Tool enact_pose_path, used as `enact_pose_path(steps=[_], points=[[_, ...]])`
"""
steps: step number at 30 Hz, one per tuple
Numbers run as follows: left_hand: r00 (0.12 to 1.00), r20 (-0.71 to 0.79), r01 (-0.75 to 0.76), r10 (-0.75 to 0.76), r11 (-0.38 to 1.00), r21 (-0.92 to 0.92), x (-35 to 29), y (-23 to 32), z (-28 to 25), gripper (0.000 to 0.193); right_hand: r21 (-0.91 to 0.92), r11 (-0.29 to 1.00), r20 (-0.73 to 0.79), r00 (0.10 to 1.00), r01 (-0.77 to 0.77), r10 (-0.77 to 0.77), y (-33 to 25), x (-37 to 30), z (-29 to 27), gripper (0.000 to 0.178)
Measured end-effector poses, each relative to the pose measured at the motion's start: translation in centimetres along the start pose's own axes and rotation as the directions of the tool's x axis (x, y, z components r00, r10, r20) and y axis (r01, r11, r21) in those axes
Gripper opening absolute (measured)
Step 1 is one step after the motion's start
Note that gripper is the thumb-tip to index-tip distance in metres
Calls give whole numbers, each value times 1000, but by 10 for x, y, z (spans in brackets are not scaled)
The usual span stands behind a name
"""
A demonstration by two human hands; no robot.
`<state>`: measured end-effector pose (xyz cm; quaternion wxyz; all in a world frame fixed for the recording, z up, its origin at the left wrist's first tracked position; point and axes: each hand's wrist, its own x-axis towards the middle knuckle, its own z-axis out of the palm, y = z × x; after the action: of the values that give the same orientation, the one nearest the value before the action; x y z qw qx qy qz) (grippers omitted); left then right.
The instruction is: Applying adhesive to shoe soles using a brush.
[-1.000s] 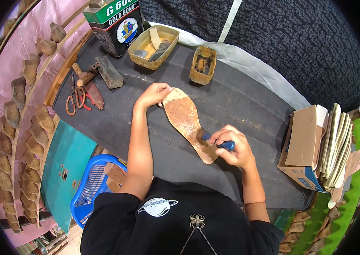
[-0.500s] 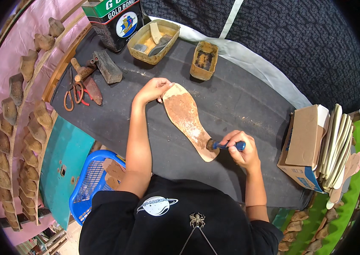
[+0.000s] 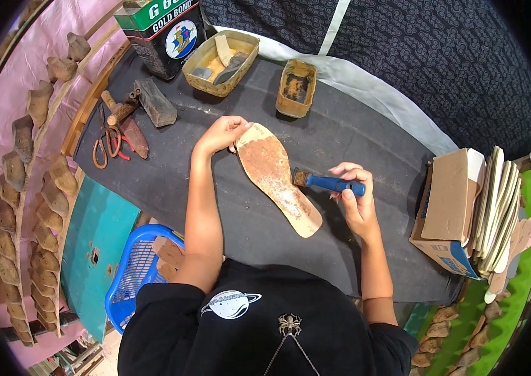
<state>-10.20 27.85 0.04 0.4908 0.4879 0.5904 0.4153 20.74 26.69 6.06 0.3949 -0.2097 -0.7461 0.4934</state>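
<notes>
A tan shoe insole lies slantwise over the dark table, its surface smeared with a brownish coating. My left hand pinches its wide upper end at the edge. In my right hand is a brush with a blue handle, held between thumb and fingers. The bristle end touches or hovers just over the insole's right edge, near the middle; which of the two I cannot tell.
Beyond my hands stand a shallow tub with scraps, a smaller stained tub and a metal can. Scissors, a hammer and a dark block lie left. A cardboard box stands right; a blue basket sits lower left.
The brush has moved up from the insole's narrow lower end to its middle right edge. My right hand's fingers have loosened around the handle. My left hand keeps its place on the insole.
</notes>
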Motion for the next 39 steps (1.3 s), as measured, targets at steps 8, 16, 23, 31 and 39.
enact_pose_path(steps=[8, 16, 23, 31, 39], points=[[1000, 17, 4, -4, 1000, -11, 2, -4, -3, 25, 47, 997, -60, 997, 56, -53, 6, 7, 4, 22], [1000, 30, 8, -8, 1000, -12, 2, -2, -3, 25, -162, 987, 32, 999, -18, 23, 0, 21, 15, 17], [999, 32, -4, 5, 999, -35, 1, -2, -3, 24, -355, 927, 120, 989, 122, -84, -6, 20, 11, 13], [1000, 26, 0, 1, 999, -49, 0, -3, -5, 24, -360, 932, 134, 991, 45, 4, -5, 1, -9, 17], [1000, 6, 4, -4, 999, -46, 0, -2, -4, 25, -77, 976, -130, 968, 204, -213, 7, 13, 12, 26]])
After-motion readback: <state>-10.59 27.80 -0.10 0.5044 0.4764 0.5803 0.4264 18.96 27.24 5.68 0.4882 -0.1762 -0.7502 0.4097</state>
